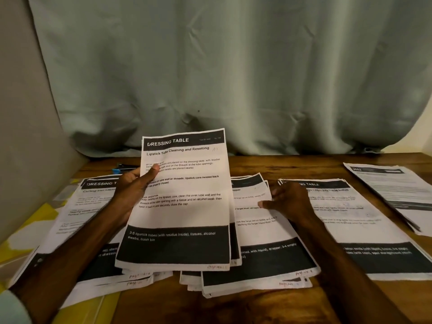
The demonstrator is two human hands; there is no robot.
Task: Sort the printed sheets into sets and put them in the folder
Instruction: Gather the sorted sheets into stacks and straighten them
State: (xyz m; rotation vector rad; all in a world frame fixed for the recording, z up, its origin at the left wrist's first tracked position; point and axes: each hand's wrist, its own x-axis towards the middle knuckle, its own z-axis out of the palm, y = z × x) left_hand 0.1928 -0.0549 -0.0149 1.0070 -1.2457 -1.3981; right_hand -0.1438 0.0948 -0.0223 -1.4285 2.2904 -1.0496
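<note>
we're pinching the lipstick sheets (184,206) in left hand (134,185), thumb on front; right hand (289,202) resting flat, fingers relaxed, on middle pile (261,260)

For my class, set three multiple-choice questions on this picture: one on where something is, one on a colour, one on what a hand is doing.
1. The right hand rests on: A the centre pile; B the held sheets; C nothing.
2. The band at the held sheets' foot is: A yellow; B black; C blue.
3. The left hand: A lies flat; B grips the held sheets; C points.
Answers: 1 A, its fingers lie on that pile's top sheet. 2 B, it is black with pale print. 3 B, its thumb pinches their left edge.
</note>
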